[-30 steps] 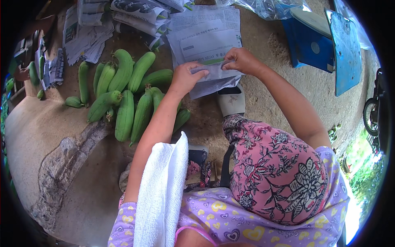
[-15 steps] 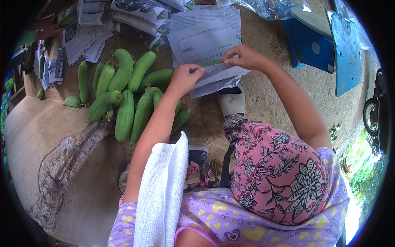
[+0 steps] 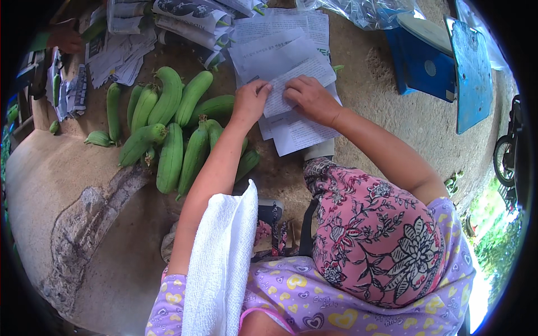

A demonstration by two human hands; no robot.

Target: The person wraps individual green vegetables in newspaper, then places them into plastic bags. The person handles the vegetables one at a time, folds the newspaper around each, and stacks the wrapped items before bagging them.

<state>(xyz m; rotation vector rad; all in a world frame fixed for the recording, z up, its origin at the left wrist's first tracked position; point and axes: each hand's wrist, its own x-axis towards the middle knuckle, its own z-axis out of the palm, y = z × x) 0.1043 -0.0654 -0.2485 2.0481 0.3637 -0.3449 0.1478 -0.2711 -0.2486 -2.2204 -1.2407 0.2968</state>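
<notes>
My left hand [image 3: 250, 103] is closed, thumb and fingers pressed together at the left end of a printed paper sheet [image 3: 305, 73]. The curled fingers of my right hand [image 3: 312, 99] hold the same sheet farther right. The paper is folded over a long shape, and a green stem tip [image 3: 338, 68] pokes out at its right end. More printed sheets [image 3: 300, 134] lie beneath, spread flat on the ground. Left of my forearm is a heap of green luffa gourds [image 3: 170, 157], unwrapped.
Several paper-wrapped rolls [image 3: 190, 14] with green ends are stacked at the far side, beside loose paper sheets [image 3: 123, 59]. Another person's hand [image 3: 64, 39] shows at upper left. A blue scale [image 3: 428, 59] and clear plastic bag [image 3: 364, 12] stand at far right.
The near part of the sheet has been folded over, covering the green strip that showed before. My right hand has moved left and nearer, closer to my left hand.
</notes>
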